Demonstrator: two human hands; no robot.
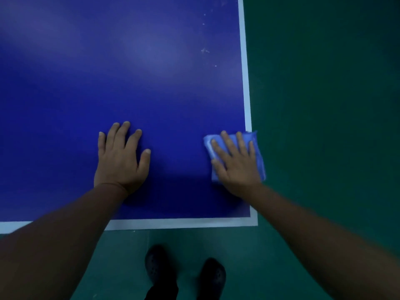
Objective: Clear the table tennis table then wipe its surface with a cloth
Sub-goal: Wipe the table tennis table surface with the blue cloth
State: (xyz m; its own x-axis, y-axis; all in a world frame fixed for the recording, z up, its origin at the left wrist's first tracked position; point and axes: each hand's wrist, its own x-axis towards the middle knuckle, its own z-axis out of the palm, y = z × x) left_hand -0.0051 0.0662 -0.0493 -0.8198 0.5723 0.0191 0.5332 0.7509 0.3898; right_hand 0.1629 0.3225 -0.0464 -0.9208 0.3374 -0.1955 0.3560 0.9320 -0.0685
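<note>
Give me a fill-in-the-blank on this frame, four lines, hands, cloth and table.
1. The right hand presses flat on a folded ____ cloth.
2. The left hand rests flat on the bare blue surface of the table tennis table, holding ____.
3. The cloth overhangs the table's ____ edge, over the white line.
4. Scuff marks show on the table ____ the cloth, farther from the person.

Missing words: blue; nothing; right; beyond

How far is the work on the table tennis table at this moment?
Clearing looks done: nothing but the hands and cloth lies on the visible table. Wiping is in hand: the right hand presses a blue cloth flat at the right edge; the left hand rests flat. Left: pale specks farther up.
</note>
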